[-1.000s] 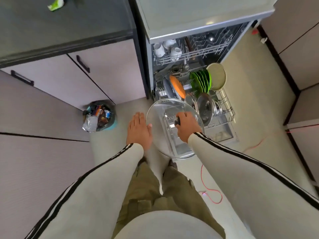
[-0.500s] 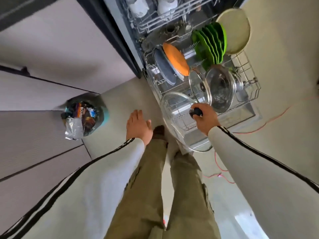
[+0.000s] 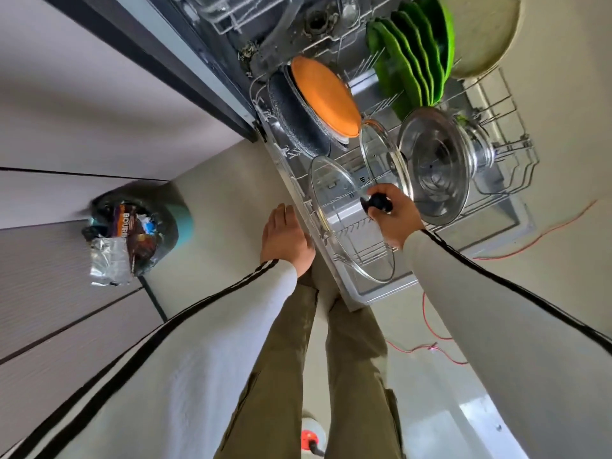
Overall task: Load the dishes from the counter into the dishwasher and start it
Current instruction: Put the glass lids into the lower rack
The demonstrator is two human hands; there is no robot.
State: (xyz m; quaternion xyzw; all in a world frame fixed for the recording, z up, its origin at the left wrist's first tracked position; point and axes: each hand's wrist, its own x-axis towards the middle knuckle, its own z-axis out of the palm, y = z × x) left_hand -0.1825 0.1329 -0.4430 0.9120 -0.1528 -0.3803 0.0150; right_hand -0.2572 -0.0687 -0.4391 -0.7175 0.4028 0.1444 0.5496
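A person's right hand [image 3: 394, 217], fingers curled round the black knob [image 3: 379, 202], held a glass lid [image 3: 347, 236] on edge at the front of the pulled-out lower dishwasher rack [image 3: 511, 150]. The left hand [image 3: 286, 240] hung beside the rack, fingers straight, holding nothing.
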